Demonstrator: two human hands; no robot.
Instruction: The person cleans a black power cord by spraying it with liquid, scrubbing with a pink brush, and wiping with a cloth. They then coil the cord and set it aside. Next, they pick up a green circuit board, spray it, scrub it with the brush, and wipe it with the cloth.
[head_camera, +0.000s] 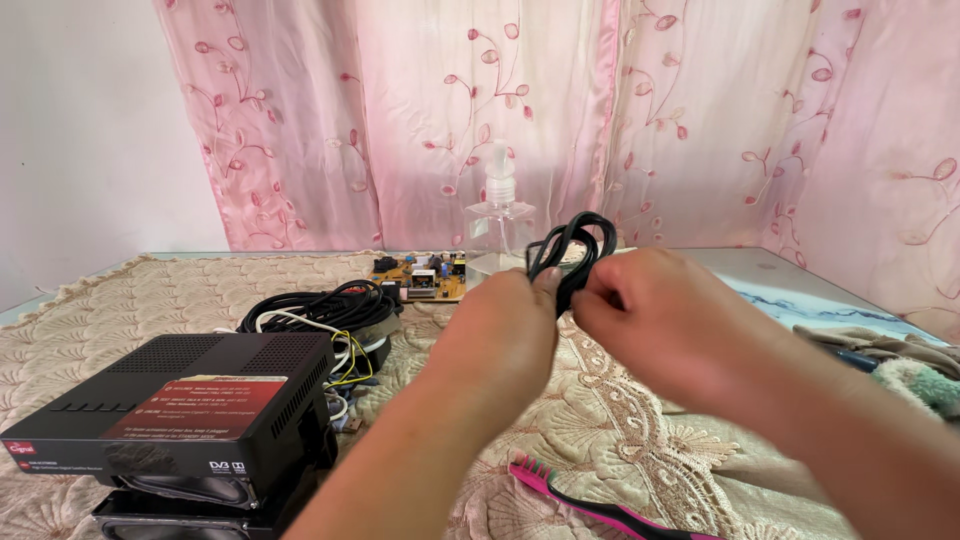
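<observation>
Black cable (572, 245) coiled, loop upright — left hand (505, 325), right hand (650, 320) both pinched shut on it.

Bare cloth (600, 420) below hands; set-top box (190, 410), cable pile (320, 310) crowd left.

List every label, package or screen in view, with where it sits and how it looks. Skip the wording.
Sticker label: on top of the black set-top box at lower left; rectangular, dark red with a pale strip along its upper edge.
Small logo badge: front left corner of the same box; red with white.
Small white marks: on the box's front face, lower right.
No packages or lit screens show.
</observation>
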